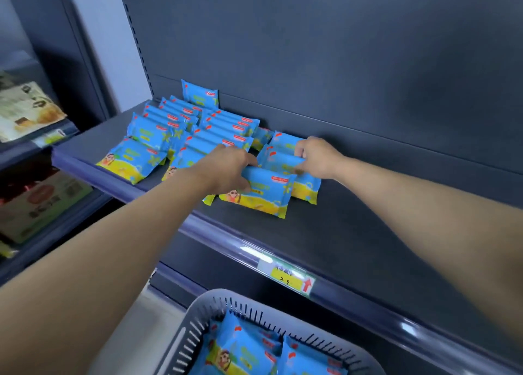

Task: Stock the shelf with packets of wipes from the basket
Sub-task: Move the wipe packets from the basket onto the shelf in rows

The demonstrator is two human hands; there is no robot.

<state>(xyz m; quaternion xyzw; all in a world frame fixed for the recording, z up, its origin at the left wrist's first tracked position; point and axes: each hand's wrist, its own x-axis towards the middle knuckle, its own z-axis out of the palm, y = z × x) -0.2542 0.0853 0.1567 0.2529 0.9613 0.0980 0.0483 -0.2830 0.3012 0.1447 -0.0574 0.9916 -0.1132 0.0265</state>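
**A:** While both hands are up on the shelf (353, 233), where do the wipes stand?

**B:** In the head view, the left hand (232, 168) curls its fingers over the top edge of the front packet (260, 193), which leans back a little way in from the shelf's lip. The right hand (317, 156) pinches the top of the rear packet (283, 159), which is just behind the front one and touching it.

**A:** And the rest?

**B:** Rows (181, 125) fill the shelf's left end, each packet leaning on the next. More packets (240, 349) lie in the basket (215, 304) below the lip, so I judge the job partway done.

**A:** What could go wrong?

**B:** The packets look soft and slick, and they lean rather than stand. If either hand lets go before its packet rests on the one behind, the front packet may tip forward. It could then slide off the lip, past the tag (288, 278). A hard shove from the left hand could also topple the row just beside it, and that whole line might fall like dominoes.
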